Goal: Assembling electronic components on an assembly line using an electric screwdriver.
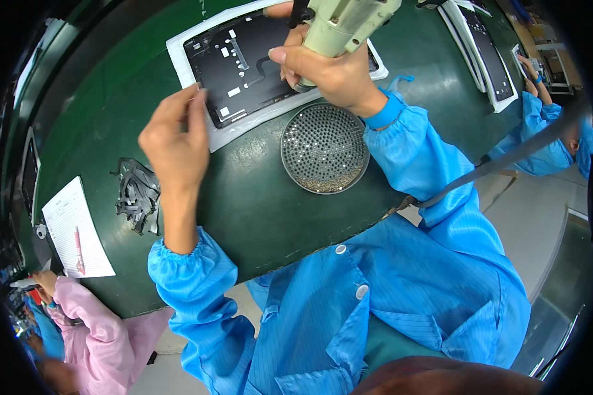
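Note:
My right hand [339, 76] is wrapped round a pale green electric screwdriver [346, 26], held tip-down over a black laptop cover panel [221, 76]. The panel lies on a white foam sheet [219, 139] and carries small white pads, a metal strip and a dark cable. At the panel's near left corner is my left hand [178, 131], thumb and fingers drawn together in a pinch. Whatever is between those fingertips, if anything, is too small to make out. A round dish [325, 148] with many holes, holding small screws, stands between my forearms. The screwdriver's tip is largely hidden by my right hand.
Left of my left forearm sits a pile of dark strips [138, 197]. Beyond it lies a written sheet [79, 227] with a pink pen [79, 250]. More panels [484, 56] rest at the right. A dark cord [507, 158] crosses my right sleeve. Co-workers sit at both sides.

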The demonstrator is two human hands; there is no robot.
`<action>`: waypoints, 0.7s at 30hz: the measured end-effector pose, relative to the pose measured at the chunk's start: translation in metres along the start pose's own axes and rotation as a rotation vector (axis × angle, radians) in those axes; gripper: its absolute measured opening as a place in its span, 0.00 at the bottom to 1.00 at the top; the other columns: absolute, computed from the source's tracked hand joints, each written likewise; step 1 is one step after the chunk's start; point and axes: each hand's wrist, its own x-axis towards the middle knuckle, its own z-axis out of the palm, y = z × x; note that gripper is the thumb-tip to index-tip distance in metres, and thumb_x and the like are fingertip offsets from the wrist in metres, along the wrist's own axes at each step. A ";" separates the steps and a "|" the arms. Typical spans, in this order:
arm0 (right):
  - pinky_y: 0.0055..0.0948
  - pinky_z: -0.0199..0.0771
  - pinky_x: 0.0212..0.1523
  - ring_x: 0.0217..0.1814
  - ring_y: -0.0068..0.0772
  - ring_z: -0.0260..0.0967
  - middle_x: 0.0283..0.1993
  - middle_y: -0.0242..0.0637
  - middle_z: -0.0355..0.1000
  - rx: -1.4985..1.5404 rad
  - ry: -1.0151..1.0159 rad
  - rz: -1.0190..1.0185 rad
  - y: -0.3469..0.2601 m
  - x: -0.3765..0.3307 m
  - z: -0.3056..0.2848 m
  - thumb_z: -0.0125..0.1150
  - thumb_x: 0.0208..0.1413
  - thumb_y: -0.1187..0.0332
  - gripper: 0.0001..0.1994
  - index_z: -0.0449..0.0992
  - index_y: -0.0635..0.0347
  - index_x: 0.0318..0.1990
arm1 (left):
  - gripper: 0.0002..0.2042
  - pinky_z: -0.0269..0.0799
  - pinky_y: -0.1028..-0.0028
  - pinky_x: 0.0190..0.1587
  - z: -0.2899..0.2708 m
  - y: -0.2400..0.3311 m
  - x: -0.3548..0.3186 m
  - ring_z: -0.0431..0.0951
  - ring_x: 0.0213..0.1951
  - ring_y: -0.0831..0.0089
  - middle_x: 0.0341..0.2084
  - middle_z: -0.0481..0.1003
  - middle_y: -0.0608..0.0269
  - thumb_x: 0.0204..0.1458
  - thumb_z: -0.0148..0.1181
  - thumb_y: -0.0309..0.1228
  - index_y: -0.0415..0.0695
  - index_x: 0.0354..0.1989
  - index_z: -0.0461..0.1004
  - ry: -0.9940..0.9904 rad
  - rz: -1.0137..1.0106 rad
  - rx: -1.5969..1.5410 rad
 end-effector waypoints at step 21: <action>0.19 0.66 0.19 0.20 0.19 0.67 0.21 0.30 0.68 -0.030 0.175 -0.088 -0.040 -0.012 -0.036 0.63 0.51 0.79 0.18 0.69 0.71 0.50 | 0.11 0.61 0.80 0.28 -0.027 -0.023 0.016 0.66 0.23 0.83 0.17 0.70 0.70 0.48 0.62 0.19 0.40 0.15 0.69 0.285 -0.558 -0.611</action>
